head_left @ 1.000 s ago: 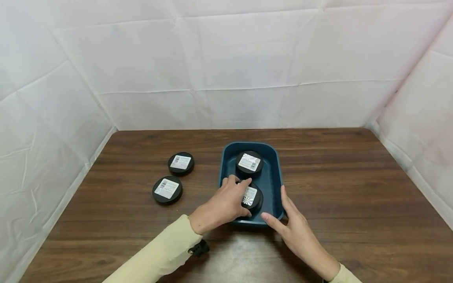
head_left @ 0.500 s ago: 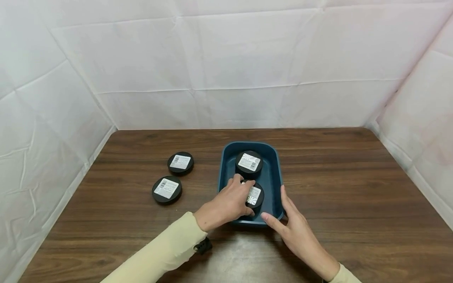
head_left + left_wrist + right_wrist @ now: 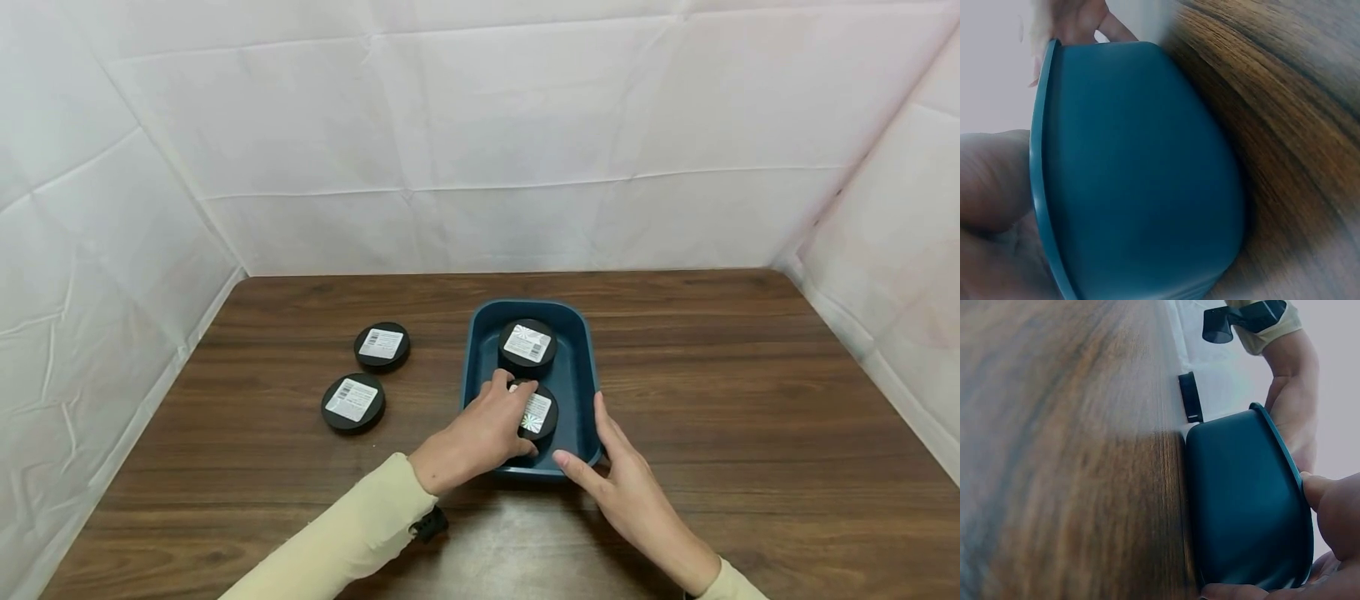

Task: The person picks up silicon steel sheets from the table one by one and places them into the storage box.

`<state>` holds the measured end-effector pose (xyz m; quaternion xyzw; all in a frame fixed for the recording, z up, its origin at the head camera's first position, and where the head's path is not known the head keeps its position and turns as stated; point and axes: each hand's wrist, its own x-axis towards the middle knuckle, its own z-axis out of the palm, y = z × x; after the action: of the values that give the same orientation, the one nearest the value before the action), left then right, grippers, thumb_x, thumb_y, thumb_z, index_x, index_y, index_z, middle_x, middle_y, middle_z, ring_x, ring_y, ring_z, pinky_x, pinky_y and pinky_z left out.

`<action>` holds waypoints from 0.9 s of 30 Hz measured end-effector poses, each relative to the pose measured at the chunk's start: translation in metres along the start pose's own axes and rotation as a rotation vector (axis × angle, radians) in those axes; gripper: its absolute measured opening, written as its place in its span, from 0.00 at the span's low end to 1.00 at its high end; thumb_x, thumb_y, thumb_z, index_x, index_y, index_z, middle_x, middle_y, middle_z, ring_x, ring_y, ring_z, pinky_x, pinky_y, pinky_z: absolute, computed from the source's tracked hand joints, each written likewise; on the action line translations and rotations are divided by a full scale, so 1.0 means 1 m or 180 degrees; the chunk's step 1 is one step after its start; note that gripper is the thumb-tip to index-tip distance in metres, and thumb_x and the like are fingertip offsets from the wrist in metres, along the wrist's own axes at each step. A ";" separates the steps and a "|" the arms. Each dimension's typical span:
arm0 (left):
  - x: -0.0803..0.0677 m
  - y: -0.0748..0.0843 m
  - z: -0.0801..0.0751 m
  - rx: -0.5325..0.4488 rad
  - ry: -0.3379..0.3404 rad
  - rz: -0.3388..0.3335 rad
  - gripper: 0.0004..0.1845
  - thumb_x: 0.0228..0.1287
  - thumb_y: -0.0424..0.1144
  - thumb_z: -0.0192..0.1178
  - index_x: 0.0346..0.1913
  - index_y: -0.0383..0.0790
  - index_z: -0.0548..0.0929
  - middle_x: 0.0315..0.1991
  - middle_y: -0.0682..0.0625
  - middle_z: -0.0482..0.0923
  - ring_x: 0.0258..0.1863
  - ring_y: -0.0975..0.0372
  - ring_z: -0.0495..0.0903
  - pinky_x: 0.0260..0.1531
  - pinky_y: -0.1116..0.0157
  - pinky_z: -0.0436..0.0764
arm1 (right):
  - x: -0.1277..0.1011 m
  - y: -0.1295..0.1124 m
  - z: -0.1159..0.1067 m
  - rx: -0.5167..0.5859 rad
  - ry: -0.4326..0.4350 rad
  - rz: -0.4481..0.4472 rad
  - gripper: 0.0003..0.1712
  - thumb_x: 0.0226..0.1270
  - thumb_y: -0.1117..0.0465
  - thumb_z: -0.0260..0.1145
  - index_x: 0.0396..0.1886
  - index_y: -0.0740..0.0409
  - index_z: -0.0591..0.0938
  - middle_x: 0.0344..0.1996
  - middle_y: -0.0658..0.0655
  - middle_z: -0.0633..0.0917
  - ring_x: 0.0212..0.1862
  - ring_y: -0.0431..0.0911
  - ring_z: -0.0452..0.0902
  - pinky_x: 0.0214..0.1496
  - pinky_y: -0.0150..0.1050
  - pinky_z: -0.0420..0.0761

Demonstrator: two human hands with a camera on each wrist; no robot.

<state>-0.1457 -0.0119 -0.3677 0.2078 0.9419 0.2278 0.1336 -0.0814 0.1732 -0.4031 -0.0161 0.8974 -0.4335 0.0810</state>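
gripping the near black tin [image 3: 534, 412] inside the blue tray [image 3: 585, 375], the left hand [image 3: 472, 442] has its fingers curled over the tin's left edge and its thumb against the near side, so it is closed round the tin rather than spread. the tin sits low in the tray's near half, label up, and the hold from above looks suited to setting it flat beside its neighbour.

behind it, in the tray's far half, a second black tin [image 3: 528, 344] lies flat with its white label up; the two look just beside each other, perhaps touching.

the right hand [image 3: 626, 492] lies at the tray's near right corner with its fingers mostly straight, the index along the right wall and the thumb at the near rim. it grips nothing; it seems to be there to steady the tray so it does not slide on the surface [image 3: 750, 400]. the right wrist view shows a fingertip on the tray's rim [image 3: 1285, 450], which agrees with this.

left of the tray, well apart from it, two more black tins rest flat on the surface: one farther back [image 3: 382, 346] and one nearer [image 3: 353, 402], both label up and untouched.

the left wrist view shows only the tray's outer wall [image 3: 1147, 175] close up, with blurred skin at its rim.
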 end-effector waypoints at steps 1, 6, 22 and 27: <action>0.000 0.000 0.000 -0.0004 0.0008 0.0004 0.40 0.56 0.39 0.76 0.71 0.37 0.70 0.67 0.32 0.65 0.57 0.49 0.75 0.55 0.56 0.85 | 0.000 0.000 0.000 -0.0004 0.0001 -0.0001 0.57 0.70 0.37 0.61 0.82 0.51 0.38 0.80 0.68 0.48 0.79 0.65 0.51 0.76 0.65 0.60; 0.000 -0.001 0.002 -0.0024 -0.0001 0.0000 0.40 0.56 0.39 0.76 0.71 0.38 0.70 0.68 0.32 0.64 0.58 0.49 0.75 0.55 0.55 0.85 | 0.000 0.000 0.000 0.0010 -0.0006 -0.0002 0.57 0.70 0.37 0.61 0.82 0.51 0.39 0.81 0.68 0.47 0.79 0.64 0.51 0.76 0.64 0.60; -0.008 -0.005 0.001 -0.0167 0.0016 0.0127 0.41 0.59 0.41 0.73 0.73 0.38 0.67 0.71 0.29 0.61 0.67 0.45 0.72 0.60 0.51 0.82 | -0.001 0.000 0.000 0.0010 0.0011 -0.0023 0.57 0.70 0.37 0.62 0.82 0.51 0.39 0.80 0.68 0.48 0.79 0.64 0.51 0.76 0.65 0.61; -0.018 0.000 -0.003 -0.0188 0.0215 0.0224 0.37 0.63 0.43 0.70 0.73 0.39 0.69 0.74 0.32 0.61 0.72 0.44 0.66 0.62 0.51 0.81 | -0.001 -0.001 0.000 0.0016 0.0014 -0.0034 0.56 0.70 0.38 0.62 0.82 0.52 0.39 0.80 0.68 0.48 0.77 0.64 0.55 0.75 0.63 0.64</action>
<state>-0.1305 -0.0213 -0.3622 0.2289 0.9308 0.2670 0.0997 -0.0806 0.1730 -0.4024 -0.0198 0.8964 -0.4362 0.0768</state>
